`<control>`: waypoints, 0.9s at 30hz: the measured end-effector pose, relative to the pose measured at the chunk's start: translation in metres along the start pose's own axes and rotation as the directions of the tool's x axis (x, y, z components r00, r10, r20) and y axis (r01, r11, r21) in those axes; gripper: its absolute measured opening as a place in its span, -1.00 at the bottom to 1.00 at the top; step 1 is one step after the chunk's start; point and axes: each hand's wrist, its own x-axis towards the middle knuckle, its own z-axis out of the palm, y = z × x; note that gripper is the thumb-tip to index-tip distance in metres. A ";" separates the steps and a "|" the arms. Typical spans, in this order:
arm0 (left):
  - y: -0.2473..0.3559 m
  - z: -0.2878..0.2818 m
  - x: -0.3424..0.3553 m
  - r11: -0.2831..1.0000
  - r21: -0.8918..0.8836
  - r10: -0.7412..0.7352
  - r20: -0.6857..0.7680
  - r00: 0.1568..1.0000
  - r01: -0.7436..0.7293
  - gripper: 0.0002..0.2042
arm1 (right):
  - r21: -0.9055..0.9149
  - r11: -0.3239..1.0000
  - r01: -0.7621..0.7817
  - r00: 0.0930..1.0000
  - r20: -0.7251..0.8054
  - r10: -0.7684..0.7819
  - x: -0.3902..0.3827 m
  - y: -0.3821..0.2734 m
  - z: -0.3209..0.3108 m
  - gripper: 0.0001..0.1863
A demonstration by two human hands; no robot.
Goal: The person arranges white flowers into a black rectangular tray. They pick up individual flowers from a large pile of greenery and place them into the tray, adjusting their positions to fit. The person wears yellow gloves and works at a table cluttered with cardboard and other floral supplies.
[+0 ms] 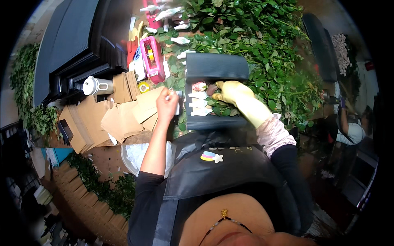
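Note:
A dark corrugated sheet point(217, 65) lies in front of me with its far and near edges folded up. Between the folds sit several rose heads in white sleeves point(200, 103), stacked in a column, and one pink-and-cream rose point(199, 86) with its petals showing. My right hand point(236, 93), in a pale yellow rubber glove, reaches over the stems from the right. Its thumb and fingertips pinch a reddish-brown leaf point(211, 89) beside that rose. My bare left hand point(167, 103) is closed just left of the sheet, above brown paper pieces; its contents are hidden.
Leafy rose stems point(262, 53) heap across the far and right side. At left are a pink tape dispenser point(152, 59), brown cardboard pieces point(119, 121), a white lidded cup point(97, 86) and stacked dark sheets point(76, 45). A person point(351, 133) is at far right.

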 end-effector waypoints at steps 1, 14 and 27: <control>0.036 0.012 -0.008 0.982 0.189 0.006 0.042 0.999 -0.014 -0.79 | 0.014 1.000 -0.002 1.000 0.005 0.001 -0.001 0.002 0.001 -0.36; 0.000 -0.006 -0.013 0.996 0.054 -0.075 0.017 0.997 0.074 -0.81 | 0.060 0.998 -0.026 1.000 0.001 0.026 -0.012 -0.006 -0.001 -0.42; 0.015 -0.017 -0.020 0.910 -0.278 -0.282 0.125 0.951 0.307 -0.77 | -0.169 0.984 0.060 0.958 -0.267 -0.104 0.032 0.025 0.078 -0.17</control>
